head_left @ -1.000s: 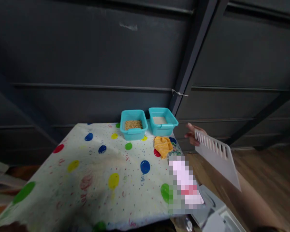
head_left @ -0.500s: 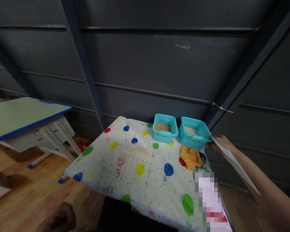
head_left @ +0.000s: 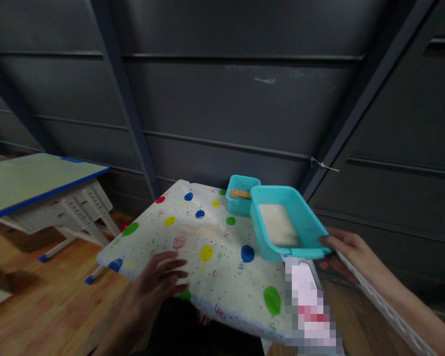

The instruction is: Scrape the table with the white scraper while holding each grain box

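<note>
My right hand (head_left: pixel 343 247) grips the near right corner of a turquoise plastic bin (head_left: pixel 311 222). White, rice-like grain (head_left: pixel 278 225) covers part of its floor, and the bin is raised and tilted over the table's right side. A thin white flat piece (head_left: pixel 381 299), seen nearly edge-on, runs along the same forearm from that hand; I cannot make out its kind. My left hand (head_left: pixel 163 277) hovers above the near left part of the table, fingers apart, holding nothing. Behind the raised bin stands a second turquoise bin (head_left: pixel 237 206) with tan beans (head_left: pixel 240 194).
A balloon-print tablecloth (head_left: pixel 222 267) covers the table, with a pale powdery patch (head_left: pixel 203 231) near its middle. A blurred-out pink and white item (head_left: pixel 307 296) lies at the right edge. Another desk (head_left: pixel 40 178) stands left; a dark panelled wall (head_left: pixel 222 94) rises behind.
The grain bin has come up off the back of the table toward me in my right hand and now hides the orange cloth. My left hand has risen over the table and opened.
</note>
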`<control>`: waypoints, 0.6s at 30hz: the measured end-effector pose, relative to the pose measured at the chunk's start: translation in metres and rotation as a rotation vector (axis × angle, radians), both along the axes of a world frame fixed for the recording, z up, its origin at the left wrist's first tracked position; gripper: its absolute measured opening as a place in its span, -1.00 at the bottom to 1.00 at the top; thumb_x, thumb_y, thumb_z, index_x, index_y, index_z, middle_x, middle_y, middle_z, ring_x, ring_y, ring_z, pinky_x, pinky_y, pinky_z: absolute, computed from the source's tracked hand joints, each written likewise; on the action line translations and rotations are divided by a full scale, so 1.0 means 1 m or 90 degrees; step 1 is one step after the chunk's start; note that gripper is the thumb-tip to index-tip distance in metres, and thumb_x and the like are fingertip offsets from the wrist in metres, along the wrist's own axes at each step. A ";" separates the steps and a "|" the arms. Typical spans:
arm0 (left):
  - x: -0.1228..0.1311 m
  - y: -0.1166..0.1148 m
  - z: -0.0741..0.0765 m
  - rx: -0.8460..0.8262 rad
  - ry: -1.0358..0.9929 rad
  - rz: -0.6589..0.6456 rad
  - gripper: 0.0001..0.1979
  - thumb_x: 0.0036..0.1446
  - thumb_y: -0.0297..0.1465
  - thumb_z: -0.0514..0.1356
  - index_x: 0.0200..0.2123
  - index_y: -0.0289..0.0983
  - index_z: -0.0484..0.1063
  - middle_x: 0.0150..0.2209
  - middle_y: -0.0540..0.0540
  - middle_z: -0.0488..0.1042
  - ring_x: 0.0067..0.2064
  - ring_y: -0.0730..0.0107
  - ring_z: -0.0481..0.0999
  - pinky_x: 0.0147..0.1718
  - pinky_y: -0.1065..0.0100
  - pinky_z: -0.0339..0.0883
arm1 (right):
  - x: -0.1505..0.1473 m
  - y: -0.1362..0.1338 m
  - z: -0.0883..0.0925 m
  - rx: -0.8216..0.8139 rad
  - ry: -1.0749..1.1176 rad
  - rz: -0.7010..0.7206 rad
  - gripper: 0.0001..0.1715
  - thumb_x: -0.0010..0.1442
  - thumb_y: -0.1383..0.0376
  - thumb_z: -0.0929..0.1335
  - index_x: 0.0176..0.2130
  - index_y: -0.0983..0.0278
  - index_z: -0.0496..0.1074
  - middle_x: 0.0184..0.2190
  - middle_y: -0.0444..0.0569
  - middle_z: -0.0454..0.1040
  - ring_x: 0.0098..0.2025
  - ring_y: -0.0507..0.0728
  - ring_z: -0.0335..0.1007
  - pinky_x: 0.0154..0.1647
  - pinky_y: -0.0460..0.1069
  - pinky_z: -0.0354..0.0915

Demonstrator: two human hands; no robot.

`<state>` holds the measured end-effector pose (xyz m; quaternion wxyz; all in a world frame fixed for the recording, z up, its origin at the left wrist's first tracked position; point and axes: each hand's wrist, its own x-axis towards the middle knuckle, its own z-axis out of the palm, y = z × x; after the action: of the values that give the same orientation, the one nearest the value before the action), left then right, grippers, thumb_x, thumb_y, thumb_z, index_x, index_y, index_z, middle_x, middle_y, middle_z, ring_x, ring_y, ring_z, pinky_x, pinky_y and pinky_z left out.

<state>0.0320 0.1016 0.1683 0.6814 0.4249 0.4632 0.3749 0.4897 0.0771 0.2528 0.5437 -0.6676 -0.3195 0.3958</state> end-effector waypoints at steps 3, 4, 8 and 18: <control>0.042 0.001 0.004 -0.026 -0.070 -0.020 0.31 0.05 0.20 0.71 0.77 0.29 0.25 0.57 -0.34 0.64 0.40 -0.50 0.76 0.22 -0.36 0.74 | -0.044 -0.013 -0.020 0.002 0.001 0.121 -0.57 -0.14 -0.09 0.60 -0.49 0.17 0.59 -0.67 -0.05 0.46 -0.69 0.10 0.26 -0.69 -0.04 0.03; 0.056 0.001 0.006 -0.035 -0.086 -0.021 0.45 0.00 0.24 0.73 0.82 0.28 0.12 0.63 -0.36 0.59 0.42 -0.50 0.75 0.27 -0.36 0.73 | -0.055 -0.016 -0.027 0.009 0.003 0.161 -0.55 -0.07 -0.12 0.59 -0.46 0.17 0.59 -0.64 -0.07 0.49 -0.67 0.10 0.29 -0.67 -0.03 0.12; 0.079 0.006 0.016 -0.073 -0.186 -0.006 0.45 0.07 0.30 0.69 0.85 0.15 0.08 0.65 -0.36 0.59 0.60 -0.48 0.63 0.44 -0.40 0.67 | -0.089 -0.023 -0.044 0.025 -0.036 0.328 -0.51 0.21 -0.18 0.57 -0.35 0.14 0.56 -0.54 -0.15 0.50 -0.59 0.13 0.39 -0.54 0.01 0.37; 0.019 -0.036 0.031 -0.067 -0.162 0.246 -0.14 0.07 -0.22 0.73 0.43 -0.22 0.71 0.38 -0.30 0.85 0.56 -0.39 0.70 0.55 -0.23 0.62 | -0.150 -0.028 -0.039 0.026 -0.035 0.499 -0.17 0.34 -0.54 0.55 -0.24 0.14 0.59 -0.49 -0.16 0.47 -0.48 0.14 0.43 -0.45 0.01 0.38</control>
<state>0.0509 0.0652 0.1988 0.6712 0.2416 0.4650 0.5243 0.3400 0.0495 0.2134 0.3560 -0.4942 -0.5724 0.5490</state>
